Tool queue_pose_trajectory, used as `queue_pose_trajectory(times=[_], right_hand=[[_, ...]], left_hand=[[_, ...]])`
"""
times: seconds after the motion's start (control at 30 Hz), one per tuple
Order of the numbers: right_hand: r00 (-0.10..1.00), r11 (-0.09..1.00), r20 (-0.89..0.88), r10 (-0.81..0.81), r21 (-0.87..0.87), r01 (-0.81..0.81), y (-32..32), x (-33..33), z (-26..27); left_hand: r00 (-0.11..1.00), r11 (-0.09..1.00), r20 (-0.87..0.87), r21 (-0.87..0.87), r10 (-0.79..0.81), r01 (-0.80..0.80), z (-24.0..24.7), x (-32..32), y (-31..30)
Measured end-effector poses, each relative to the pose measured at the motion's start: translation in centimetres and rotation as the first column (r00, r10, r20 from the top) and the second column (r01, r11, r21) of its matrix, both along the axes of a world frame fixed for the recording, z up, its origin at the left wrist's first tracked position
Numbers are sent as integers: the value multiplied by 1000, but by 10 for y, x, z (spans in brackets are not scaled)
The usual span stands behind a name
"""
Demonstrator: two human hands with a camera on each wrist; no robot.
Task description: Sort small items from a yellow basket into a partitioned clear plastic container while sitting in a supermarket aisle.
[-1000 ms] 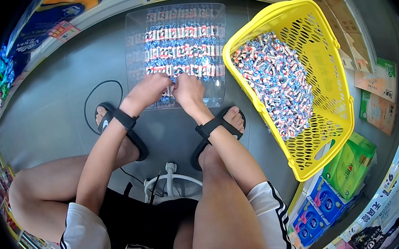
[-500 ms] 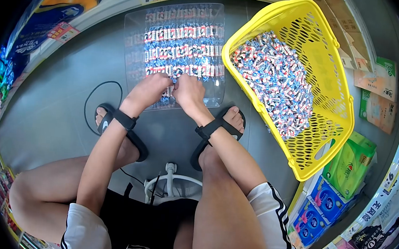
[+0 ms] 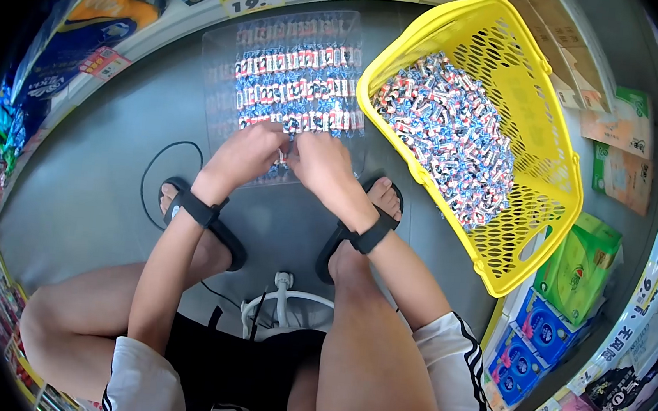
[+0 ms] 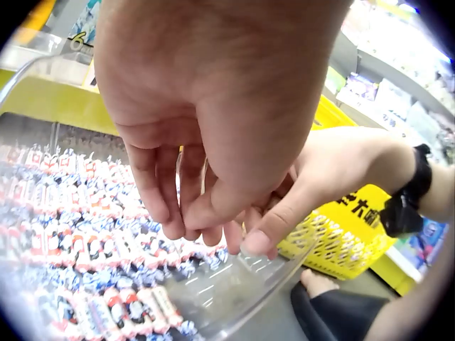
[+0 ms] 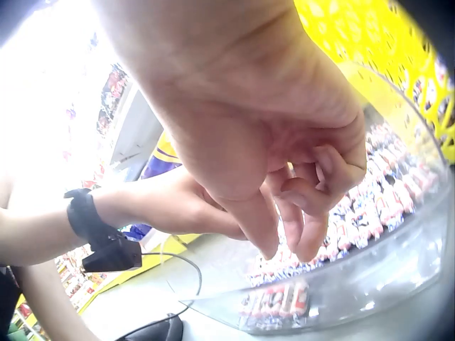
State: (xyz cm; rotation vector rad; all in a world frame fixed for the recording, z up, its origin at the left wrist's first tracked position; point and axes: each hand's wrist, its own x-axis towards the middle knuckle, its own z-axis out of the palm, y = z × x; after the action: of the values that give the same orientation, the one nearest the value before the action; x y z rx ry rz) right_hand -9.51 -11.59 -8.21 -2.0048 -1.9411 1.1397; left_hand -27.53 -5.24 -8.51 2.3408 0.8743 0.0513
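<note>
Rows of wrapped candies (image 3: 298, 88) with blue twisted ends lie in a clear plastic box (image 3: 356, 32) on the floor. Over the box's near side are both hands, close together. The fingers of the left hand (image 3: 249, 151) point down, thumb tip close against the fingertips in the left wrist view; whether a candy is pinched there I cannot tell. My right hand (image 3: 323, 162) has its thumb and forefinger apart and the other fingers bent, nothing showing between them in the right wrist view. Beneath the hands, part of the nearest row is hidden.
A yellow basket (image 3: 540, 157), tilted and holding a heap of loose candies (image 3: 449, 134), stands right of the box. Shelves with price tags (image 3: 253, 1) run along the back. Tissue packs (image 3: 580, 267) line the right. Sandalled feet (image 3: 384, 199) flank the box's near side; a black cable (image 3: 143, 181) loops at left.
The right wrist has swung outward to the right, and the right hand has turned slightly. The left hand stays nearly in place. The head view has shifted a little.
</note>
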Motion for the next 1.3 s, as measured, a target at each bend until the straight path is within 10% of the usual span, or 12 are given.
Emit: queue_pose_trajectory(times=[0.8, 1.3], right_hand=[[980, 951, -25, -199, 238, 199, -73, 138, 194], [883, 909, 286, -372, 304, 285, -63, 256, 179]], left_hand=[[940, 980, 279, 73, -197, 184, 180, 159, -25], [858, 873, 223, 284, -463, 397, 151, 295, -10]])
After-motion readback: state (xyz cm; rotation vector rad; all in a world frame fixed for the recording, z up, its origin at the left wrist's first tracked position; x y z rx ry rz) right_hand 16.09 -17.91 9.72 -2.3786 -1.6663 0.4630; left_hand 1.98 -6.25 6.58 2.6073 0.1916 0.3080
